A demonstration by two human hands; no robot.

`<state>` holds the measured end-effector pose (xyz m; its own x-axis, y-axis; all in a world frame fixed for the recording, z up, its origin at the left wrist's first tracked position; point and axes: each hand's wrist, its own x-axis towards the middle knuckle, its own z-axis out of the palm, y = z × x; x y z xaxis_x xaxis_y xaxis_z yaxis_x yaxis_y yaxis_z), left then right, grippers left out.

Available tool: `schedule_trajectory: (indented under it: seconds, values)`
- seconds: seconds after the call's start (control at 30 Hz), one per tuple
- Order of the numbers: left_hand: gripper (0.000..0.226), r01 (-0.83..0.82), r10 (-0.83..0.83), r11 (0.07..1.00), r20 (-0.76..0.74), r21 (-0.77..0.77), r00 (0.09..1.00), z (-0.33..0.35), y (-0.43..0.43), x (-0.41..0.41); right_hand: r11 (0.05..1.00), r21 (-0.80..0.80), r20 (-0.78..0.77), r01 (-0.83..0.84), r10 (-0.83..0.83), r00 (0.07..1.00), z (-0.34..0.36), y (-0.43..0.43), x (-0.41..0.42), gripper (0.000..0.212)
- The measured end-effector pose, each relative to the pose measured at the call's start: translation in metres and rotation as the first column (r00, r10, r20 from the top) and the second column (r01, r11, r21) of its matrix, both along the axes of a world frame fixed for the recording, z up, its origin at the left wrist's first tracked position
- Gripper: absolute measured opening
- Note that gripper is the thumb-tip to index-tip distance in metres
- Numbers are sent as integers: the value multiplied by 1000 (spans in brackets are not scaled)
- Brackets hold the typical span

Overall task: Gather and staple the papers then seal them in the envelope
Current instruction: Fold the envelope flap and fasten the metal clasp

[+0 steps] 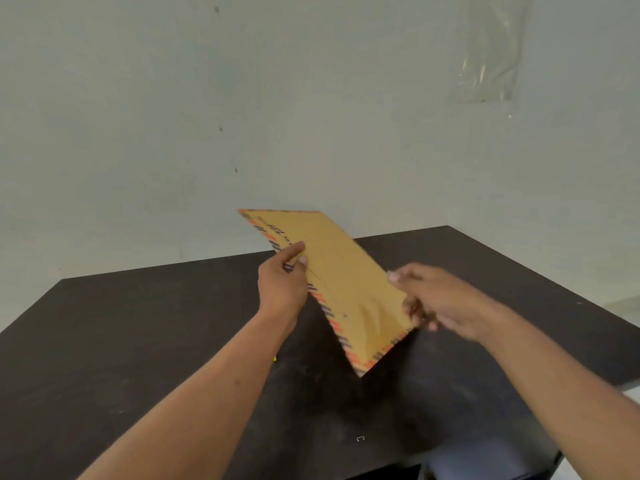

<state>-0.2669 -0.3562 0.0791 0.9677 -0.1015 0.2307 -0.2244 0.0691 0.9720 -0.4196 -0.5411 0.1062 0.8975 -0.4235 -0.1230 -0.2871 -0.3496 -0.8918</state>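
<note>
1. Envelope [341,289], brown with red and dark striped edging, is held up in the air above the dark table [138,341], tilted so one corner points down toward the tabletop.
2. My left hand [282,282] pinches its striped left edge, thumb on the face I see, fingers behind: that grip is closed on the envelope.
3. My right hand [440,299] holds the opposite edge near the lower right corner, thumb on top and fingers curled beneath; it is blurred, but I see it closed on the envelope too.
4. I cannot tell whether papers are inside or whether the flap is sealed.
5. A small bent staple [360,438] lies on the table near me, well apart from the envelope.
6. A clear plastic sheet [488,53] hangs on the pale wall [173,116] behind.
</note>
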Motion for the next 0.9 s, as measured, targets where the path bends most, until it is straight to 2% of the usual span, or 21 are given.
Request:
schedule_trajectory:
  seconds: [0.07,0.13,0.23,0.33,0.4,0.47,0.53,0.6,0.63,0.77,0.9]
  values:
    - [30,-57,57,998,-35,-3,998,-8,-9,-5,974,196,-190,-117,155,970,-14,12,-9,43]
    - [38,-39,31,997,-120,-60,992,-15,-15,-12,930,350,-235,-111,202,951,-32,19,-12,49]
    - [47,34,-79,981,-234,-191,969,-24,-15,-26,839,539,-181,78,25,983,-55,20,-10,51]
    - [47,64,-122,976,-279,-208,952,-27,-5,-33,830,507,-164,232,-171,972,-64,16,2,39]
    - [47,88,-158,969,-309,-231,938,-27,2,-34,880,417,-127,229,-193,973,-69,12,10,34]
    - [48,110,-181,967,-319,-228,930,-27,11,-32,890,385,-41,243,-247,968,-76,3,15,28]
    - [51,99,-134,987,-303,-128,944,-29,22,-28,833,499,54,239,-305,951,-79,-7,18,13]
    - [49,61,-67,998,-317,-30,946,-30,38,-18,791,578,81,200,-300,950,-72,-14,13,22]
    - [45,61,-67,998,-357,-26,932,-29,48,-13,805,567,86,177,-272,959,-68,-19,10,27]
    - [30,281,-287,954,-570,-101,770,-22,87,4,876,468,33,116,-148,988,-64,-54,3,33]
    - [41,446,-419,887,-612,-117,671,-24,102,16,903,414,24,111,-133,991,-57,-84,-6,37]
